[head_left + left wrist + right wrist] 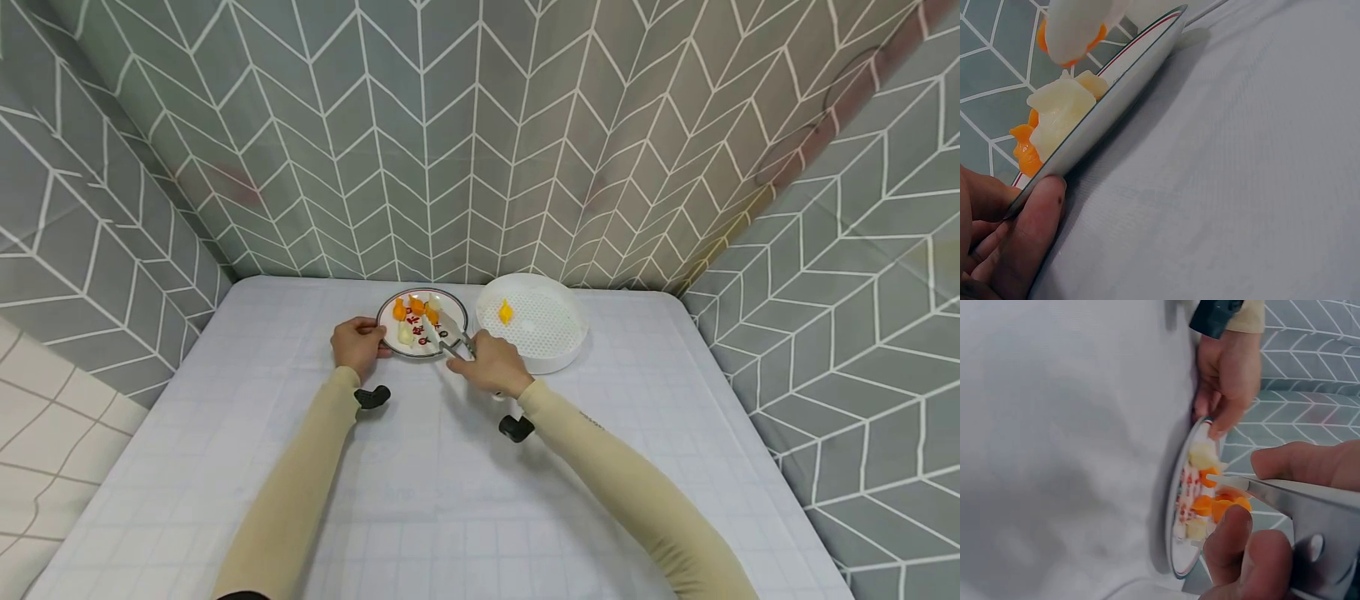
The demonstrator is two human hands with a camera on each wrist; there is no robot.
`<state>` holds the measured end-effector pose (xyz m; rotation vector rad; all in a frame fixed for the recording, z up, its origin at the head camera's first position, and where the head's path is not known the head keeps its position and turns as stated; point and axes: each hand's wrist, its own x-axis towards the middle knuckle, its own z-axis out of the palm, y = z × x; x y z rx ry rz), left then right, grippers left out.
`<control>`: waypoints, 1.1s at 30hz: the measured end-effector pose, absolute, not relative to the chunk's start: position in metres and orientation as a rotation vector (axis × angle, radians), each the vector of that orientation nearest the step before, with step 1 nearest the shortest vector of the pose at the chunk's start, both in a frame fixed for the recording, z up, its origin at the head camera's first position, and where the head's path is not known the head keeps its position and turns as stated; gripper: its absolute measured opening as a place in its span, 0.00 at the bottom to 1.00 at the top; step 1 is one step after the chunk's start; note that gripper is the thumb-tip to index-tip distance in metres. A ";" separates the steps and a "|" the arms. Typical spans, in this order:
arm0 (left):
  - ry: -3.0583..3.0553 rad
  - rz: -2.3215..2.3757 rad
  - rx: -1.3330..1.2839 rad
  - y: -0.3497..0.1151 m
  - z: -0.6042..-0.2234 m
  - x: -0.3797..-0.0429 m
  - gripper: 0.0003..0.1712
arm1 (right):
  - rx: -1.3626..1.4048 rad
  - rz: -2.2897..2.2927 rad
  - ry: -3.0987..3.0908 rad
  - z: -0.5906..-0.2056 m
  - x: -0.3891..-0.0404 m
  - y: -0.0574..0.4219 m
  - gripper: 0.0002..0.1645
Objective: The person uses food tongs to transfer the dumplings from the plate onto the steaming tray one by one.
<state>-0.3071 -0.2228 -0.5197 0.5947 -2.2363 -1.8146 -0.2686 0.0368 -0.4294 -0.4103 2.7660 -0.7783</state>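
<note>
My left hand [357,343] pinches the left rim of a white plate [385,319] with dark and red rim lines and red markings; in the left wrist view the thumb and fingers grip its edge. On the plate lie orange pieces [399,311] and pale yellowish pieces [406,334], lumpy in shape. Metal tongs [1272,499] with white tips are held in my right hand [492,364]. The tips reach over the plate; one white tip [1075,31] overlaps an orange piece in the left wrist view. Whether the tips grip that piece I cannot tell.
Right of the plate stands a round white container [555,364] with a perforated base, and a yellow piece [506,312] lies in it. A pale checked cloth covers the table [435,500]. Patterned grey curtains [450,150] hang behind and at the sides.
</note>
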 end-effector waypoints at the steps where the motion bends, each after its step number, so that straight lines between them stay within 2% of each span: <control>1: -2.239 -1.816 0.596 -0.223 -0.520 -0.308 0.17 | -0.412 -0.777 2.772 -0.427 -0.269 0.038 0.33; 17: -2.243 -1.825 0.593 -0.224 -0.524 -0.311 0.17 | -0.347 -0.758 2.862 -0.393 -0.279 0.087 0.31; 26: -2.265 -1.830 0.648 -0.230 -0.519 -0.311 0.18 | -0.300 -0.746 2.858 -0.387 -0.289 0.115 0.35; 33: -2.253 -1.838 0.628 -0.225 -0.516 -0.311 0.17 | -0.238 -0.744 2.872 -0.390 -0.295 0.137 0.34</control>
